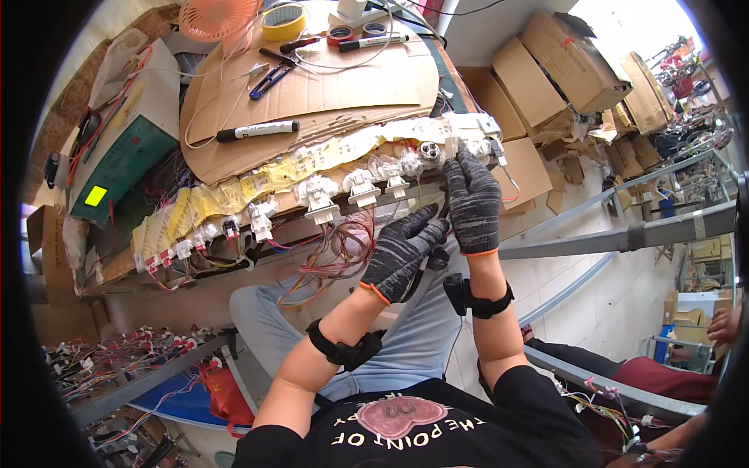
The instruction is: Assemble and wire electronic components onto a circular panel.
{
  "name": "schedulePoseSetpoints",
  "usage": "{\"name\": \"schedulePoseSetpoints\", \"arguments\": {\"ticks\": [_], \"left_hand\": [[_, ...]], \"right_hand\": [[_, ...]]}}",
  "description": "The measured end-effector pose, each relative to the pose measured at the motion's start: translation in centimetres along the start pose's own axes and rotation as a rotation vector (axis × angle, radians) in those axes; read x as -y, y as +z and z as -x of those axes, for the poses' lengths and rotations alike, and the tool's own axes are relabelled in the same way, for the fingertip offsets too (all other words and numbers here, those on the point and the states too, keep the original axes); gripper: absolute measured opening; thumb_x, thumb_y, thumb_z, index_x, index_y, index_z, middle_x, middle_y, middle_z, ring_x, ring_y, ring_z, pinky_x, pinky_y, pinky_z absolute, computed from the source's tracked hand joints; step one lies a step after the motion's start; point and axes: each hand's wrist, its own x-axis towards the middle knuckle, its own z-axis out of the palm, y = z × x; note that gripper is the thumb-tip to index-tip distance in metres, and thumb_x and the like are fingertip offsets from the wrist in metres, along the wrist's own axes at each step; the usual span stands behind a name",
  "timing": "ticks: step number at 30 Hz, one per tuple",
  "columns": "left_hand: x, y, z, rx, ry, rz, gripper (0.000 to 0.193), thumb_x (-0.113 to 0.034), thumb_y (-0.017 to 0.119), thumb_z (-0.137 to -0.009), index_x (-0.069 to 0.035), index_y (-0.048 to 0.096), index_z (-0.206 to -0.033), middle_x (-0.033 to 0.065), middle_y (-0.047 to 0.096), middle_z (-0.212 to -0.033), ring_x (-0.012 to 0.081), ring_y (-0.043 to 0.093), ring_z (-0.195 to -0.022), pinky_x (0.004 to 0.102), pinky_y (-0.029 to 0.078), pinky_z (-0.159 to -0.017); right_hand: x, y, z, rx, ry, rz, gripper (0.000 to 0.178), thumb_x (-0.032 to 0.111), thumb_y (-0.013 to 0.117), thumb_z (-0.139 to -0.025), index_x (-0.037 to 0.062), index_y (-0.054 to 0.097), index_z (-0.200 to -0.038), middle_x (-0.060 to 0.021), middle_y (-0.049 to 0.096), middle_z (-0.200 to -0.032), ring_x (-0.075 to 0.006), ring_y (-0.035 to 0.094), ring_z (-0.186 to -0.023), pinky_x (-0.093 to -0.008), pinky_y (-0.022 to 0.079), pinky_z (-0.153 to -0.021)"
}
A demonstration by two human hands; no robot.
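Both my hands wear dark grey knitted gloves with orange cuffs. My right hand (pixel 473 204) reaches up to the right end of a long connector board, its fingers pressed together beside a pale block (pixel 451 147) and a round silver connector (pixel 430 151). What its fingertips hold is hidden. Lower and to the left, my left hand (pixel 404 253) is closed near a dark length between the hands; the thing in its fingers is hard to make out. White connectors (pixel 318 201) line the board's front, under yellow tape (pixel 269 181). A loop of coloured wires (pixel 331 261) hangs left of my left hand.
Behind the board, a cardboard sheet (pixel 351 93) carries a black marker (pixel 258 131), a blue cutter (pixel 271 81) and tape rolls (pixel 283 23). A green-fronted box (pixel 117 175) stands left. Metal rails (pixel 624 238) and cartons (pixel 573 62) are right. Another person's hand (pixel 725 325) shows far right.
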Motion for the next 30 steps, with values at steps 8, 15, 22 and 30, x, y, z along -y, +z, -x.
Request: {"name": "schedulePoseSetpoints", "arguments": {"ticks": [8, 15, 22, 30], "left_hand": [[0.4, -0.7, -0.2, -0.016, -0.020, 0.181, 0.047, -0.019, 0.060, -0.086, 0.007, 0.047, -0.122, 0.0134, 0.059, -0.107, 0.0116, 0.057, -0.085, 0.0244, 0.049, -0.069], [0.9, -1.0, -0.2, 0.014, -0.067, 0.265, 0.052, -0.019, 0.060, -0.085, 0.003, 0.041, -0.128, 0.0115, 0.060, -0.102, 0.0115, 0.058, -0.082, 0.0232, 0.052, -0.063], [2.8, -1.9, -0.5, 0.114, 0.418, -0.388, 0.034, -0.026, 0.054, -0.088, -0.007, 0.054, -0.117, 0.0201, 0.056, -0.106, 0.0219, 0.057, -0.089, 0.0339, 0.049, -0.075], [2.5, -5.5, 11.6, -0.045, 0.499, -0.180, 0.027, -0.015, 0.052, -0.089, 0.000, 0.056, -0.111, 0.0121, 0.061, -0.101, 0.0174, 0.058, -0.090, 0.0288, 0.045, -0.082]], "right_hand": [[0.9, -0.1, -1.3, 0.152, 0.083, -0.141, 0.031, 0.002, 0.054, -0.083, -0.0043, 0.055, -0.113, -0.0228, 0.060, -0.103, -0.0313, 0.059, -0.093, -0.0342, 0.045, -0.083], [2.6, -1.0, -1.9, 0.220, -0.233, 0.254, 0.038, -0.003, 0.050, -0.079, -0.0031, 0.052, -0.117, -0.0190, 0.061, -0.094, -0.0304, 0.060, -0.085, -0.0366, 0.047, -0.077], [5.2, 1.7, -2.4, 0.186, -0.679, 1.106, 0.039, 0.015, 0.051, -0.079, -0.0051, 0.052, -0.113, -0.0151, 0.060, -0.081, -0.0259, 0.059, -0.072, -0.0376, 0.046, -0.064], [2.2, 1.0, -4.1, 0.266, -0.565, 1.116, 0.028, 0.004, 0.046, -0.081, -0.0021, 0.053, -0.107, -0.0206, 0.058, -0.098, -0.0329, 0.056, -0.093, -0.0412, 0.044, -0.083]]}}
